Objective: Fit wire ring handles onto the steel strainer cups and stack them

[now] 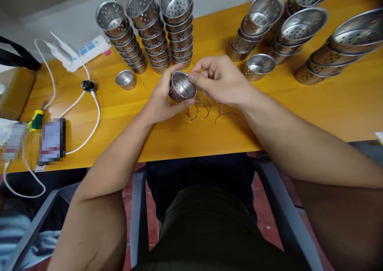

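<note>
My left hand (164, 95) is wrapped around a small perforated metal cup (183, 88), tilted so that its open mouth faces me. At the far right side of the cup's rim, my right hand (211, 77) has thumb and index finger pinched together; what lies between the fingertips is too small to make out. A thin curved line shows inside the cup's mouth. Below the hands, several loose curved wires (205, 109) lie on the table. Left of my left hand, a smaller perforated cup (126, 80) stands upright by itself.
Tall stacks of perforated cups (155, 44) stand behind my hands. More stacks (329, 59) and a single cup (259, 67) are at the right. On the left are a power strip (89, 52), white cables (98, 119), a phone (51, 141) and a yellow-green screwdriver handle (37, 119).
</note>
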`<state>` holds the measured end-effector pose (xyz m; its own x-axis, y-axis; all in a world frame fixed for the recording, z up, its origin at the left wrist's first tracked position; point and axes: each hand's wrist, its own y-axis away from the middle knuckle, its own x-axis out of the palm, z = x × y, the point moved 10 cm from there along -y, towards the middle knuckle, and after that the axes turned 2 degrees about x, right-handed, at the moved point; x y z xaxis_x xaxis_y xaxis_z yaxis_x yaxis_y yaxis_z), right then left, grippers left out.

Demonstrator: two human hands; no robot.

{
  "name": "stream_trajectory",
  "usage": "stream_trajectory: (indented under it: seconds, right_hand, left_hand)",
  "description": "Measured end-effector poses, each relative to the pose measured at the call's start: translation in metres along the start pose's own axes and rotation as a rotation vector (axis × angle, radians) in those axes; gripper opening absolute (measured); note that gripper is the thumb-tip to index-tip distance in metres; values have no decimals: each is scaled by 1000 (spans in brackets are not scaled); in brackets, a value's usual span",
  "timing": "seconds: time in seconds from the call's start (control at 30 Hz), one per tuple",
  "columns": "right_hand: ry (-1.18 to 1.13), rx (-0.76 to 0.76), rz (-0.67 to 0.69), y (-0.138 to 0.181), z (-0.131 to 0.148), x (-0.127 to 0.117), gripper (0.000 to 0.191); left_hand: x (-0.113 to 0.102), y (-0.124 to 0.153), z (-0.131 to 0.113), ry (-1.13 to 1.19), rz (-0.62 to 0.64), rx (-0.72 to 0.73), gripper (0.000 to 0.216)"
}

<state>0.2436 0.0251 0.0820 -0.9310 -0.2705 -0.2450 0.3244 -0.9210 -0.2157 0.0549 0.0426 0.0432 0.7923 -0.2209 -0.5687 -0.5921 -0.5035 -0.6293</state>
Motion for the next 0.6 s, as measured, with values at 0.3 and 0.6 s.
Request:
stream_trajectory:
  seconds: [0.3,0.6]
  right_hand:
    - [-349,53,129,2,-5,21,61]
    - [-361,-79,201,4,14,17,54]
  left_hand:
    - [10,1,7,226,-60,-80,116]
    - [6,-4,11,385,-106,-130,82]
